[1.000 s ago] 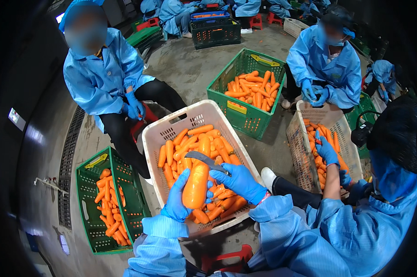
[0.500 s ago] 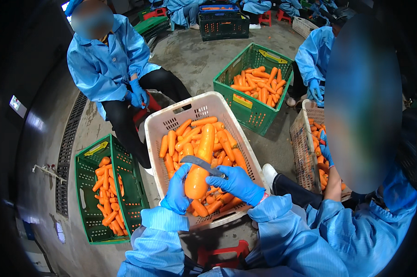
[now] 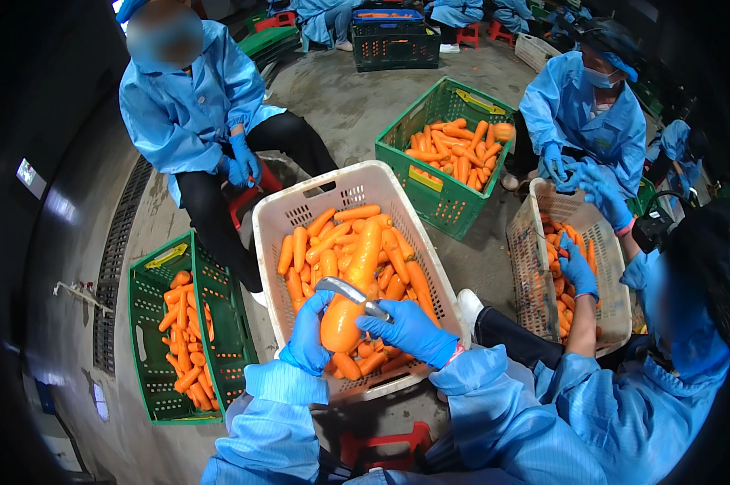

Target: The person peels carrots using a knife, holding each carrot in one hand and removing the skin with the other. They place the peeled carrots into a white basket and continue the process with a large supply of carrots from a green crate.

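Your left hand (image 3: 307,333) grips the large carrot (image 3: 365,263) near its thick end, much as it does one second ago, with the carrot's narrower end pointing away from you. The carrot is above the white crate (image 3: 272,238), with a heap of smaller carrots (image 3: 324,230) in view behind it.

Your right hand (image 3: 413,331) keeps its grip closed around the handle of the knife (image 3: 340,286). What differs is the blade: one second ago it crosses the carrot's upper part, and now it lies lower, across the middle and closer to the thick end. Its face also catches more light now. You cannot tell from this view how firmly the edge presses on the skin.

Around you, the co-worker at your right has one gloved hand (image 3: 611,200) raised over the far end of the other pale crate (image 3: 534,271); one second ago both of that person's hands are lower. A round orange piece (image 3: 504,132) now shows at the right edge of the green crate (image 3: 397,158) ahead, where none appears in the earlier frames. The co-worker seated ahead on your left still rests both hands together in the lap.
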### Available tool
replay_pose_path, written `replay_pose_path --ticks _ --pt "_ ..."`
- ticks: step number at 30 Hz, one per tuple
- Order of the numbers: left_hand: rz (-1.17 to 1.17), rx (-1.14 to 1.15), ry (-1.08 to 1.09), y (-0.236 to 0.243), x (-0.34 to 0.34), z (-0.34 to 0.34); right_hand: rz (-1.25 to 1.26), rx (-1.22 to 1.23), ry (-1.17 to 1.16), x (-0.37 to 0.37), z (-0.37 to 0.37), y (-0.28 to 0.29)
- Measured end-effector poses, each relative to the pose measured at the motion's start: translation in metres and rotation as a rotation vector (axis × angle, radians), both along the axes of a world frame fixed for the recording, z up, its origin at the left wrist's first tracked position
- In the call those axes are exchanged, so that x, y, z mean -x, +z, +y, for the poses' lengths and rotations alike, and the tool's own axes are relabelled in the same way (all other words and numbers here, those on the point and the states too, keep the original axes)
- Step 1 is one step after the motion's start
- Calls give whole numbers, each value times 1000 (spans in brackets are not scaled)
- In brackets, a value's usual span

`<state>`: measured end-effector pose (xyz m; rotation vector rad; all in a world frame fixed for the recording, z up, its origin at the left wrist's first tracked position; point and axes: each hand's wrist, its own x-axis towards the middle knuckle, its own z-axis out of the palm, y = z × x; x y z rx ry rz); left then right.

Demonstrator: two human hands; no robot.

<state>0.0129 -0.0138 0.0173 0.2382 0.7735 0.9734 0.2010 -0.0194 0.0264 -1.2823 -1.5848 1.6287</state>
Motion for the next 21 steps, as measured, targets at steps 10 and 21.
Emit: replay_pose_path --ticks 10,21 --pt "23 -137 -24 9 -11 -2 56 50 41 -2 1 0" --pt "-5 -126 137 -20 -1 -5 12 -20 38 11 -3 -14"
